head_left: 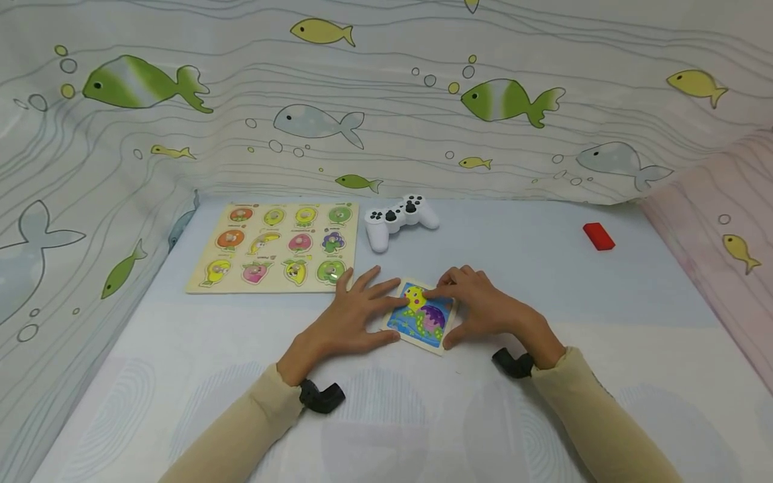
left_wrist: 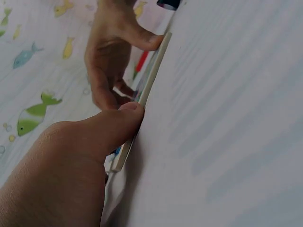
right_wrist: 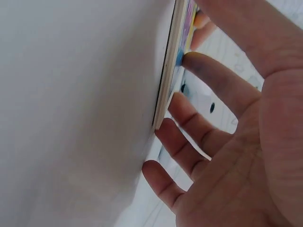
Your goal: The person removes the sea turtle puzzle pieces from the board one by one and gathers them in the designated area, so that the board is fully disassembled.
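A small square wooden turtle puzzle [head_left: 421, 320] lies on the table between both hands, showing a yellow head and purple shell on blue. My left hand [head_left: 356, 315] has its fingers spread. Its index fingertip touches the picture near the turtle's head, and its thumb [left_wrist: 125, 118] rests along the board's near edge. My right hand [head_left: 486, 305] holds the puzzle from the right, with the thumb at the near right corner and the index fingertip on the picture. In the right wrist view, more bent fingertips [right_wrist: 173, 135] meet the board's edge [right_wrist: 165, 97].
A fruit peg puzzle board [head_left: 278, 251] lies at the back left. Right of it sits a white game controller [head_left: 398, 218]. A red block [head_left: 598, 236] is at the back right. Fish-printed cloth [head_left: 386, 87] stands behind the table, and a black wrist mount [head_left: 323, 397] is on the left sleeve.
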Demonstrator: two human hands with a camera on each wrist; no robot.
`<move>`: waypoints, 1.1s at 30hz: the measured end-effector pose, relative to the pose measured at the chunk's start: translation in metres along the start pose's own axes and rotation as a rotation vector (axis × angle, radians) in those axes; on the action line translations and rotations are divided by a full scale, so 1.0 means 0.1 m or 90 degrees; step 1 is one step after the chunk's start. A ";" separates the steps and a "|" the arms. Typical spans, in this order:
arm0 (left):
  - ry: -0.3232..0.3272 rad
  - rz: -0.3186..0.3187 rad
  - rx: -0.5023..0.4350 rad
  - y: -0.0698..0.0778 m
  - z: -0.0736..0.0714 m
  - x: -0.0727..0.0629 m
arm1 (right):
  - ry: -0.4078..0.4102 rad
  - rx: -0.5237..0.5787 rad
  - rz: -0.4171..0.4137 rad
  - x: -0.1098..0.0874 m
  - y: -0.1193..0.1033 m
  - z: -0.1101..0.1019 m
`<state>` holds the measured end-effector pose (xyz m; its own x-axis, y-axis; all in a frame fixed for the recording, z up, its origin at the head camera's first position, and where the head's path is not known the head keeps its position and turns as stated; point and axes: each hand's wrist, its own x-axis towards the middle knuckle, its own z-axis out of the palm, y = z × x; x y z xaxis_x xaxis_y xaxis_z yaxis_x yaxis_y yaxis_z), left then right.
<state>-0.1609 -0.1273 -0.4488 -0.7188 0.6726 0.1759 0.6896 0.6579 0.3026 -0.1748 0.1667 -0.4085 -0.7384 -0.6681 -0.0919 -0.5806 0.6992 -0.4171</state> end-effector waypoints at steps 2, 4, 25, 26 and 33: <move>0.003 0.006 0.003 0.00 0.00 0.00 | 0.003 0.006 0.013 0.01 -0.02 0.00; 0.005 0.009 0.000 0.00 -0.01 0.00 | 0.000 0.015 0.025 0.02 -0.04 0.00; -0.008 0.009 -0.052 -0.01 0.01 -0.01 | -0.008 0.086 0.061 0.47 0.05 -0.08; -0.009 0.009 -0.052 -0.01 0.01 -0.01 | -0.018 0.082 0.062 0.49 0.05 -0.09; -0.017 0.007 -0.047 0.00 0.00 0.00 | -0.071 0.055 0.074 0.58 -0.02 -0.18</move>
<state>-0.1612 -0.1273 -0.4488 -0.7084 0.6887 0.1544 0.6879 0.6248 0.3693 -0.2229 0.1311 -0.3970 -0.7533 -0.6116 -0.2419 -0.4588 0.7522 -0.4730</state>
